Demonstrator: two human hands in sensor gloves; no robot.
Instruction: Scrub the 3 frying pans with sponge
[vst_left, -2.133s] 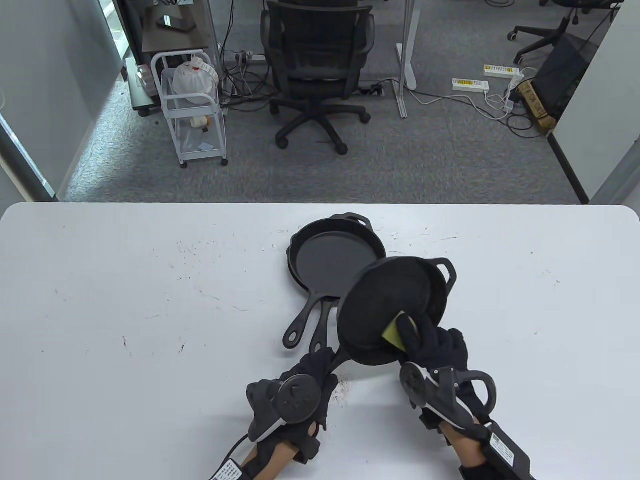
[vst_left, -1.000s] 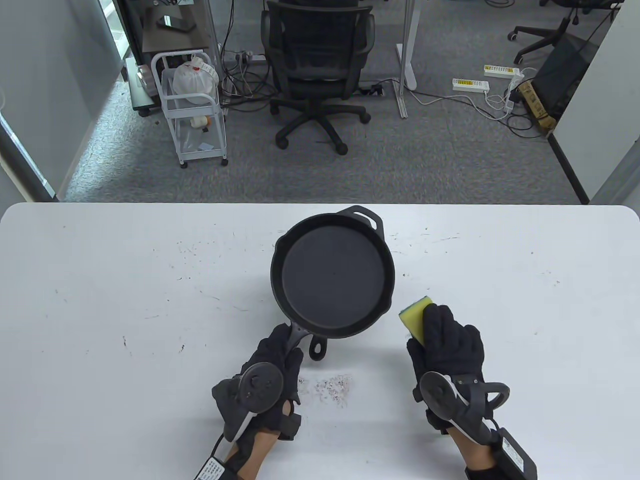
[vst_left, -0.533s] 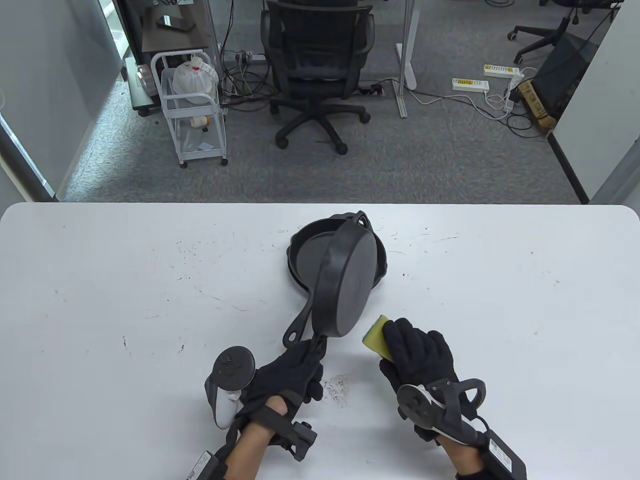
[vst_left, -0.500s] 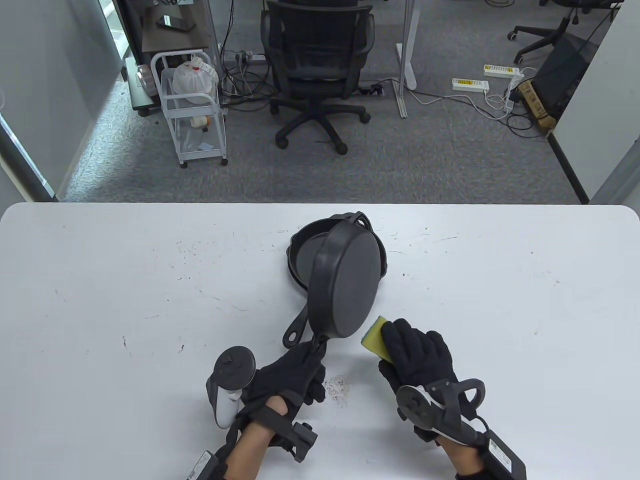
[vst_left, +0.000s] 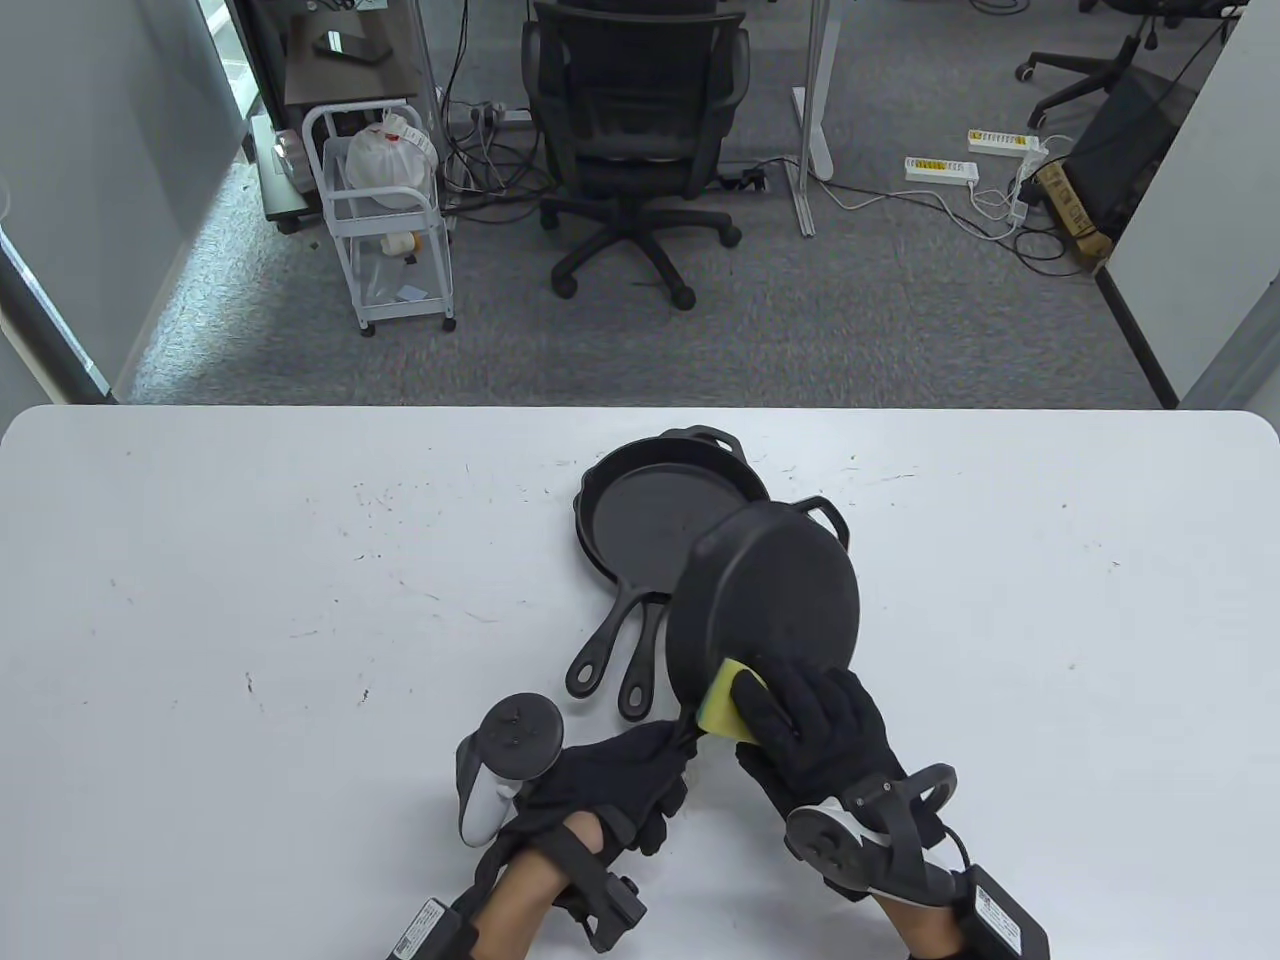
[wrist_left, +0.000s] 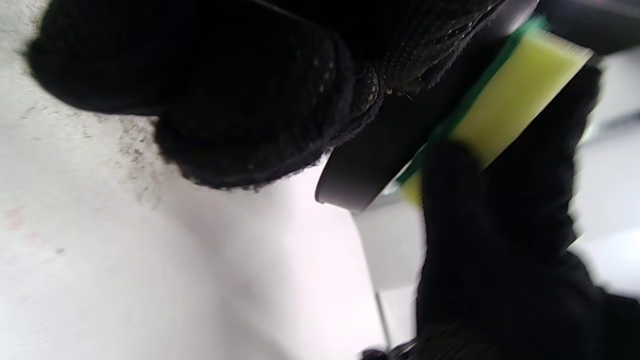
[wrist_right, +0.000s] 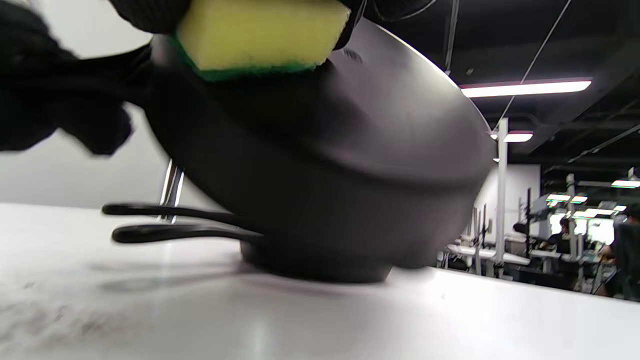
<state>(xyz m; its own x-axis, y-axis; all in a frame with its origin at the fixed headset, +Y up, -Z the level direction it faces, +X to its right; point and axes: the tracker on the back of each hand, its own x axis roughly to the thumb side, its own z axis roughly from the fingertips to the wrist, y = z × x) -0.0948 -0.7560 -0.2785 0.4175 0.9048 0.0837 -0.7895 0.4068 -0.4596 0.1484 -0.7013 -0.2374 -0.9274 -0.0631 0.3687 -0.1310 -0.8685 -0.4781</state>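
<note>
A black cast-iron frying pan (vst_left: 775, 590) is held tilted above the table with its underside facing up. My left hand (vst_left: 625, 775) grips its handle, palm turned up. My right hand (vst_left: 805, 725) holds a yellow and green sponge (vst_left: 728, 698) and presses it on the pan's underside near the handle end. In the right wrist view the sponge (wrist_right: 260, 35) sits green side down on the pan (wrist_right: 325, 165). In the left wrist view the sponge (wrist_left: 505, 100) lies against the pan's rim (wrist_left: 380, 160). Two more black pans (vst_left: 665, 500) lie stacked on the table behind, handles (vst_left: 600, 655) pointing toward me.
The white table (vst_left: 250, 600) carries scattered dark specks. Beyond its far edge stand an office chair (vst_left: 635, 150) and a white wire cart (vst_left: 385, 220) on grey carpet.
The left hand turned the held pan over and swung it to the right, off the stack. The right hand brought the sponge from beside the pan onto its underside.
</note>
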